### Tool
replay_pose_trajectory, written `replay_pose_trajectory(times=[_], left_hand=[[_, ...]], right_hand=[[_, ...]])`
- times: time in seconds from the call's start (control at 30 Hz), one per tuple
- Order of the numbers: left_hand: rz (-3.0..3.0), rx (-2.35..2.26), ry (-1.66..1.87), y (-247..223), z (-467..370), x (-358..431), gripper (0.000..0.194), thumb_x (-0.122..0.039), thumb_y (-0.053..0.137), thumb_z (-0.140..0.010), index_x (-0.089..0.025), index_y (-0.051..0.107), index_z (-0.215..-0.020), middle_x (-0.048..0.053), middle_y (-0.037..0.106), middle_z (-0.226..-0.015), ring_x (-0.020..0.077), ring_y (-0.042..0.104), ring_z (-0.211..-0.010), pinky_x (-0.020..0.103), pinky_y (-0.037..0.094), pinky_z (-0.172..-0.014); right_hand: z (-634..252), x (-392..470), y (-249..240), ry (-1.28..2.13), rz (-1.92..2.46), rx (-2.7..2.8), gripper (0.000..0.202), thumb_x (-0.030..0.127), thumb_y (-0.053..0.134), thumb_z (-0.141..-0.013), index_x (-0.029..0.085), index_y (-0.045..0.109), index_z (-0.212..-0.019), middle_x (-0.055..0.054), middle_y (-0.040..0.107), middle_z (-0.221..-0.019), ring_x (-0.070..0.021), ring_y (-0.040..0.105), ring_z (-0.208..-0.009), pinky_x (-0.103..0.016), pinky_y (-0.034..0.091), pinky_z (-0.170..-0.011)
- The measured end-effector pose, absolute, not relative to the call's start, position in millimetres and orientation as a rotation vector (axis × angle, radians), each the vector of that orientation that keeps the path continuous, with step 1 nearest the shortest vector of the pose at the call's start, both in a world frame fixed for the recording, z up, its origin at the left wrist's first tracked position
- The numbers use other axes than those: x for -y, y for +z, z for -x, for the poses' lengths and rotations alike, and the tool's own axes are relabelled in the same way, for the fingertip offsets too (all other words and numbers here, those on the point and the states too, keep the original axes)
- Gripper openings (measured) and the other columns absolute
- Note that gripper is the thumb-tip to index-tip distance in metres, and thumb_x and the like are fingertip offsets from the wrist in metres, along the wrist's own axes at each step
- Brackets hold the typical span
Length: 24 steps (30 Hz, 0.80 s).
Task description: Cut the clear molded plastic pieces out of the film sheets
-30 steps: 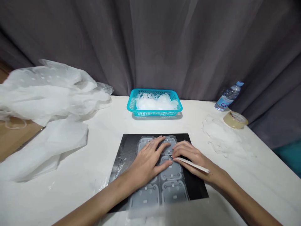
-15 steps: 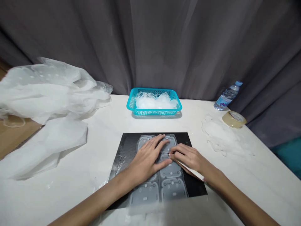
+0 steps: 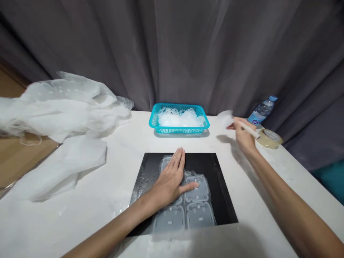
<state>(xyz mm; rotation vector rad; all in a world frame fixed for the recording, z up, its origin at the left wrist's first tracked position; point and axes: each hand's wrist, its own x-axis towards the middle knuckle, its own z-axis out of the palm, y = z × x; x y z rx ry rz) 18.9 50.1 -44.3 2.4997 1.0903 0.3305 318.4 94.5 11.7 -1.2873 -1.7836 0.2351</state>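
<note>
My left hand (image 3: 170, 181) lies flat on a sheet of joined, translucent moulded plastic pieces (image 3: 197, 190), thumb spread to the right. The sheet rests on a black board (image 3: 223, 200), and my hand covers part of its upper left. My right hand (image 3: 245, 136) is raised near the table's back right, closed around a slim white pen-shaped tool (image 3: 249, 129). From its fingertips a thin translucent piece (image 3: 225, 118) hangs out to the left, blurred by motion. The tool's tip cannot be made out.
A turquoise basket (image 3: 179, 129) with translucent pieces stands at the back. Beyond my right hand are a water bottle (image 3: 262, 111) and a tape roll (image 3: 270, 139). Crumpled translucent plastic (image 3: 80, 111) and cardboard (image 3: 32, 154) lie at left. A grey curtain (image 3: 182, 53) hangs behind the table.
My right hand has moved from the sheet up and right, carrying the tool and a translucent piece. The sheet's top right piece is gone. My left hand stays, its fingers now closer together.
</note>
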Motion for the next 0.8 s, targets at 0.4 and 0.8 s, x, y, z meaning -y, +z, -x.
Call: replay_pose_trajectory(times=[0.4,0.8], left_hand=[[-1.753,-0.901,0.567,-11,-16,-63,0.095,-0.058,0.072,-0.094,-0.025,0.022,-0.167,0.019,0.042,-0.167,0.0341,0.040,-0.155,0.054,0.039,-0.123],[-1.250,-0.629,0.508,18,-20,-67,0.030,-0.037,0.080,-0.091,-0.014,0.076,-0.109,0.009,0.081,-0.101,0.0200,0.075,-0.092,0.030,0.056,-0.086]], right_hand=[[-294,-23,4,1.031,1.188,1.674,0.033,0.047,0.062,-0.102,0.020,0.081,-0.108,-0.008,0.080,-0.102,-0.0247,0.073,-0.094,-0.036,0.058,-0.086],[-276,-17,-7,1.303,0.984,1.458,0.034,0.043,0.062,-0.105,0.022,0.079,-0.125,-0.003,0.071,-0.080,-0.0182,0.065,-0.078,-0.034,0.053,-0.079]])
